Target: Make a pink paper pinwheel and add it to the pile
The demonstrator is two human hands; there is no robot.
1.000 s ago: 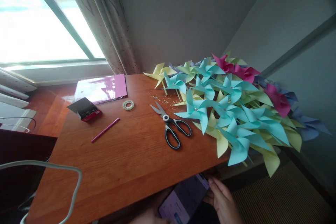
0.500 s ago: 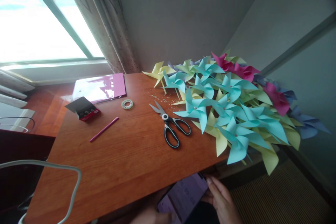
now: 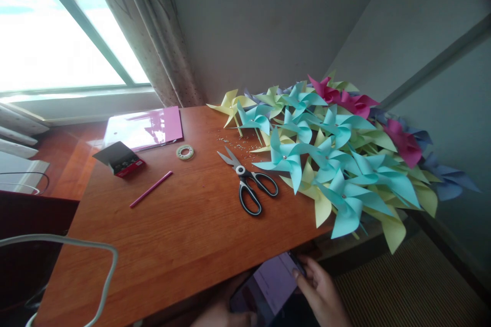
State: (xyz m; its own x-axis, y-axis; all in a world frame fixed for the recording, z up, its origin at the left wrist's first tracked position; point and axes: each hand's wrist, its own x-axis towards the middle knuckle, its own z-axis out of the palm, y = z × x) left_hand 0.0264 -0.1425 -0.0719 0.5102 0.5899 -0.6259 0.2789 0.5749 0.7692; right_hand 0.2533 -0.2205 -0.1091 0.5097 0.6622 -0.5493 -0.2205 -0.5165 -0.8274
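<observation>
right hand (image 3: 324,294), left hand (image 3: 220,317): hold phone (image 3: 268,291) | table (image 3: 184,235): scissors (image 3: 248,184), pinwheels (image 3: 326,153)

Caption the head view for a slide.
Both hands hold a phone below a desk piled with paper pinwheels.

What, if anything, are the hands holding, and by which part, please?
A phone, below the table edge: right hand at its right edge, left hand at its lower end.

blown-out window (image 3: 57,41) glare left, perhaps warped edges
</observation>
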